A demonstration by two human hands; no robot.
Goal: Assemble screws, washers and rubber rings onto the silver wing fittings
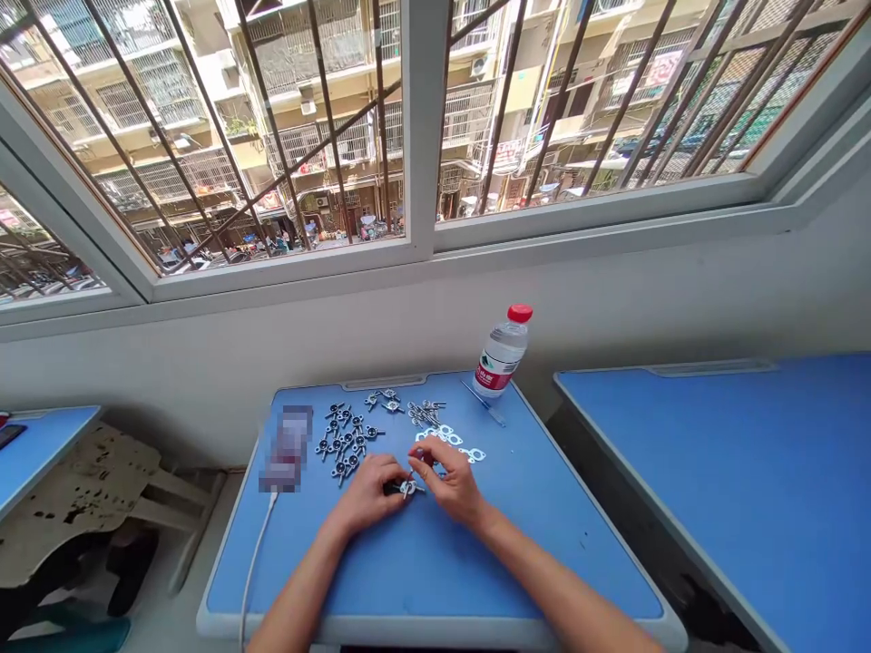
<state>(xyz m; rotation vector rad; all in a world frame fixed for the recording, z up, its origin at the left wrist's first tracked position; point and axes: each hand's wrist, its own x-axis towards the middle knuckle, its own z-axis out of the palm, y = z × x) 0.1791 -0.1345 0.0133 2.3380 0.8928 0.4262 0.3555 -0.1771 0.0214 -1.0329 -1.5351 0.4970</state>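
My left hand (373, 492) is closed at the middle of the blue desk, its fingertips pinching a small silver metal part (408, 488) with a short stem. Just to the right, my right hand (455, 482) grips what looks like a small screwdriver with a dark red handle (425, 453); its thin shaft points down at the part. Behind my left hand lie several metal pieces with round black centres (347, 440). Farther back sit a few similar silver pieces (391, 405) and a heap of slim metal pins with ringed ends (425, 414). Flat white two-holed plates (474, 454) lie partly behind my right hand.
A water bottle (504, 358) with a red cap stands at the desk's back right, beside a pen (484, 404). On the left, a blurred-out phone (287, 449) trails a white cable (256, 553). Another blue desk (735, 453) stands to the right, across a gap. Behind is a barred window.
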